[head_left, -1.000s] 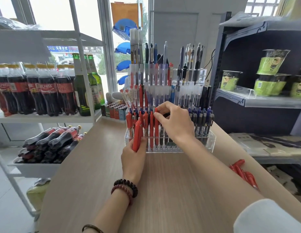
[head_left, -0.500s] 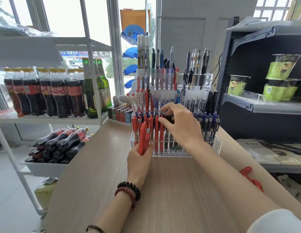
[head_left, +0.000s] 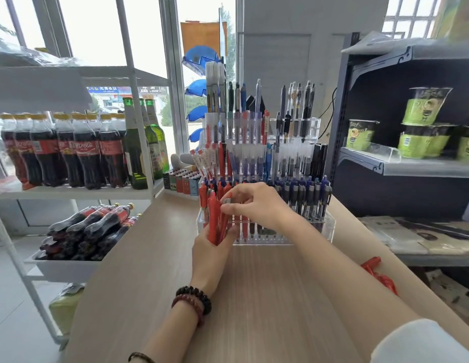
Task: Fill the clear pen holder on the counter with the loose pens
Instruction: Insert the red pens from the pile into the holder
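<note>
The pen holder (head_left: 329,227) on the far bench (head_left: 254,297) looks mostly full. My left hand (head_left: 211,254) grips a bundle of red pens (head_left: 214,221); my right hand (head_left: 257,205) pinches one. More loose pens (head_left: 377,273) wait near right.

counter (head_left: 267,297) | pen holder (head_left: 264,241) centre-back | loose red pens (head_left: 380,276) right edge

Both bare forearms reach forward, hands meeting.
Left hand (head_left: 211,248) grips a bundle of red plastic pens (head_left: 214,218) upright; right hand (head_left: 257,205), fingers curled, pinches the bundle's top end.
</note>
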